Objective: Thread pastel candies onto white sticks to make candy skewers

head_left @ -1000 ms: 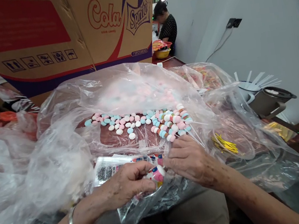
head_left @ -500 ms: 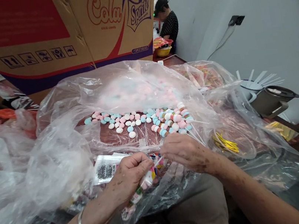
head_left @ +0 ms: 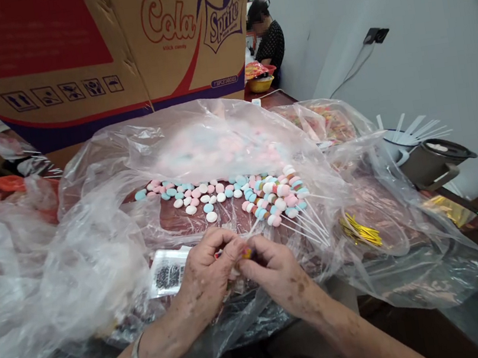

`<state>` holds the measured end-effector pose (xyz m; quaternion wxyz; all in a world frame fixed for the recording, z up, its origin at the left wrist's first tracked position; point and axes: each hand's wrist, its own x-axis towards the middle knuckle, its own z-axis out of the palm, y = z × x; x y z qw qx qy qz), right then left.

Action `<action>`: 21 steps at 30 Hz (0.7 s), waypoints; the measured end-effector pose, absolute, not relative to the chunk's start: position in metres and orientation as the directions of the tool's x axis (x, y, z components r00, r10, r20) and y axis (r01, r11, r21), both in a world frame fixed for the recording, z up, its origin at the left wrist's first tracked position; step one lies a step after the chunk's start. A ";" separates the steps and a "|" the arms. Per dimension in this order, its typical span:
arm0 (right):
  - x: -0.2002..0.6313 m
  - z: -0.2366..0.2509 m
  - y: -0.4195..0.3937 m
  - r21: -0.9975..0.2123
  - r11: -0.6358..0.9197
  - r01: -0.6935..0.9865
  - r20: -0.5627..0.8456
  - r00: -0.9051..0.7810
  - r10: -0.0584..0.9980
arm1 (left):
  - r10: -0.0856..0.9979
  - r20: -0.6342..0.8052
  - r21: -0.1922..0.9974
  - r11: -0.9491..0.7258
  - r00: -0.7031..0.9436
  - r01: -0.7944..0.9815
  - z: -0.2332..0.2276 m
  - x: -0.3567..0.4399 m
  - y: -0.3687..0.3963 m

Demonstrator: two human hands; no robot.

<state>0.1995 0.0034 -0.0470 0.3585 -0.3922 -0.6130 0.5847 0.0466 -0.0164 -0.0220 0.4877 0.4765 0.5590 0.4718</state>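
Cardboard fills the view at eleven o'clock, a big carton (head_left: 80, 53) printed Cola and Sprite, with a co-worker (head_left: 266, 37) beyond it at one o'clock. Below it spreads a wide clear plastic sheet (head_left: 75, 257), crumpled across the table and my lap. On it, at twelve o'clock from my hands, lies a heap of pastel lollipops (head_left: 264, 196), their white sticks fanning toward four o'clock; a bunch of gold twist ties (head_left: 359, 231) sits at three o'clock, and printed wrappers (head_left: 167, 272) at nine. My left hand (head_left: 207, 279) and right hand (head_left: 275, 272) meet in the middle, thumb and fingertips of both pinched together on one small wrapped lollipop (head_left: 245, 253), which shows only as a speck of colour between them. I judge the grip thin: the wrapper is slick, so a slack pinch could let the sweet slide out into the folds of plastic. My right wrist is near the sticks, and a careless turn could drag the heap.
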 end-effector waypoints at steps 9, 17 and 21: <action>0.200 -0.058 0.008 -0.976 -0.034 -0.216 0.024 -0.257 0.966 | 0.966 -0.203 0.948 0.235 0.161 -0.216 -0.034 0.041 -0.025; 0.203 -0.050 0.010 -0.999 0.004 -0.038 0.017 -0.353 0.936 | 0.971 -0.204 0.971 0.216 0.122 -0.099 -0.045 0.041 -0.025; 0.202 -0.053 0.009 -0.993 -0.012 -0.117 0.033 -0.374 0.927 | 0.944 -0.315 0.892 0.329 0.094 -0.311 -0.039 0.042 -0.026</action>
